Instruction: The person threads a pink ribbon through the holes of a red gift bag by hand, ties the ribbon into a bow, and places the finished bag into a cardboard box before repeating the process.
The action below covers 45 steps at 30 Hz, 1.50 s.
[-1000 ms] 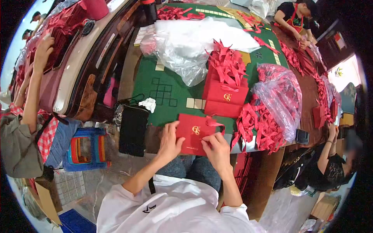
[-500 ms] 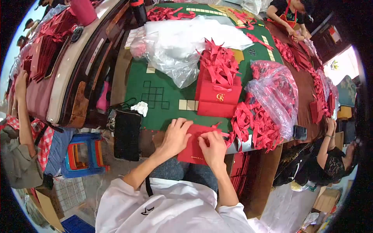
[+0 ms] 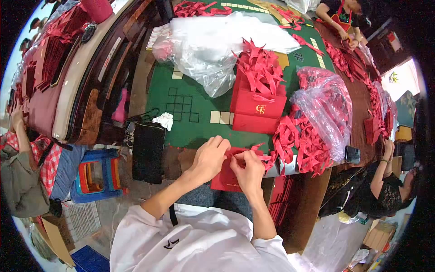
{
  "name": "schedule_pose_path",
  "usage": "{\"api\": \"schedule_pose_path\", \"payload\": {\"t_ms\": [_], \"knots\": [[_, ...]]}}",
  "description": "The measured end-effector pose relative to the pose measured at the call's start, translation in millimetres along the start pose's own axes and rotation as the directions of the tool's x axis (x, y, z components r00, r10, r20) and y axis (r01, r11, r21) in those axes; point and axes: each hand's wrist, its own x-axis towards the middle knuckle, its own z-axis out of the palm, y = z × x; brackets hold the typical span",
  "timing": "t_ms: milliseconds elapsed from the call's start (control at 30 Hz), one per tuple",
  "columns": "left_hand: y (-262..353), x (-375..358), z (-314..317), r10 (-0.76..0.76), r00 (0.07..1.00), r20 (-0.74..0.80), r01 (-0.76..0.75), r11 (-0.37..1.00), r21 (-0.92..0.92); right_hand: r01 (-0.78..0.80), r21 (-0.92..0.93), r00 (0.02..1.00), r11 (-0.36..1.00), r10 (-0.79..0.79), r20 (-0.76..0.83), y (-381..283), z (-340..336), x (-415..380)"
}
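A flat red paper bag [image 3: 222,180] lies at the near table edge, partly covered by both hands. My left hand [image 3: 209,158] is closed on its upper left part, fingers curled over the paper. Over the bag's right part, my right hand [image 3: 248,168] makes a pinch; what sits between the fingertips is too small to see. A red ribbon [image 3: 259,148] comes out behind the right hand's knuckles. Just beyond stands a red gift bag [image 3: 259,109] with gold lettering, stuffed with red ribbons [image 3: 258,68].
A plastic bag of red ribbons [image 3: 321,109] lies to the right, with a phone [image 3: 352,154] beside it. Clear plastic sheeting [image 3: 213,50] covers part of the green table [image 3: 181,131]. A black pouch [image 3: 148,152] hangs at the left edge. Co-workers [image 3: 340,22] sit around.
The view has shifted slightly. Both hands stay at the flat bag; my right hand's fingertips have moved a little closer to my left hand.
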Motion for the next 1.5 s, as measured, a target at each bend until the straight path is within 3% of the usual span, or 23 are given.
{"api": "schedule_pose_path", "payload": {"t_ms": [167, 333, 567, 633, 933, 967, 1100, 1167, 1233, 1333, 1367, 1433, 1500], "knots": [[-1.9, -0.4, 6.6, -0.002, 0.999, -0.043, 0.000, 0.999, -0.035, 0.053, -0.037, 0.998, 0.998, -0.053, -0.014, -3.6, 1.2, -2.8], [5.6, -1.9, 3.0, -0.015, 1.000, -0.013, 0.015, 1.000, -0.013, -0.068, 0.002, 0.997, 0.998, 0.068, 0.028, -10.7, -2.9, -3.6], [11.4, -5.7, 9.3, 0.004, 0.999, -0.054, -0.006, 1.000, -0.026, -0.085, -0.032, 0.996, 0.996, 0.086, 0.032, -16.6, -0.1, 2.6], [2.4, -4.1, 10.9, -0.007, 0.998, -0.065, 0.002, 0.997, -0.080, 0.026, -0.006, 0.999, 1.000, -0.027, -0.032, -12.2, 3.9, 0.5], [-4.6, -1.4, 4.9, -0.023, 1.000, -0.014, 0.020, 0.982, -0.189, 0.044, 0.092, 0.999, 0.995, -0.046, 0.028, -12.3, -21.4, 5.0], [-5.4, -1.1, 3.7, -0.024, 1.000, -0.009, 0.022, 0.982, -0.185, -0.009, 0.148, 1.000, 0.989, 0.004, 0.030, -16.1, -29.8, 7.1], [0.1, -2.5, 3.5, 0.008, 1.000, -0.001, -0.008, 0.983, -0.182, 0.096, 0.015, 0.995, 0.995, -0.095, -0.008, -8.9, -44.4, 25.4], [5.5, -2.7, 3.5, 0.153, 0.987, -0.057, -0.161, 0.970, -0.182, 0.155, -0.097, 0.957, 0.983, -0.126, 0.261, -2.6, -45.7, 31.0], [4.5, -4.1, 2.4, 0.209, 0.975, -0.078, -0.219, 0.964, -0.148, 0.179, -0.066, 0.936, 0.982, -0.149, 0.319, 7.6, -46.0, 37.7], [5.7, -6.2, 3.3, 0.302, 0.950, -0.085, -0.310, 0.945, -0.106, 0.015, 0.220, 0.818, 0.975, -0.139, 0.558, 16.1, -52.5, 51.1], [7.0, -6.6, 4.6, 0.339, 0.938, -0.073, -0.345, 0.934, -0.098, 0.014, 0.219, 0.819, 0.976, -0.137, 0.558, 17.6, -52.4, 55.1], [6.9, -6.5, 8.4, 0.335, 0.939, -0.084, -0.342, 0.936, -0.087, -0.180, 0.293, 0.734, 0.939, -0.069, 0.676, 20.6, -52.7, 59.1], [7.9, -4.8, 7.5, 0.327, 0.940, -0.099, -0.335, 0.940, -0.071, -0.120, 0.305, 0.778, 0.945, -0.101, 0.620, 18.3, -47.2, 57.2]]}}
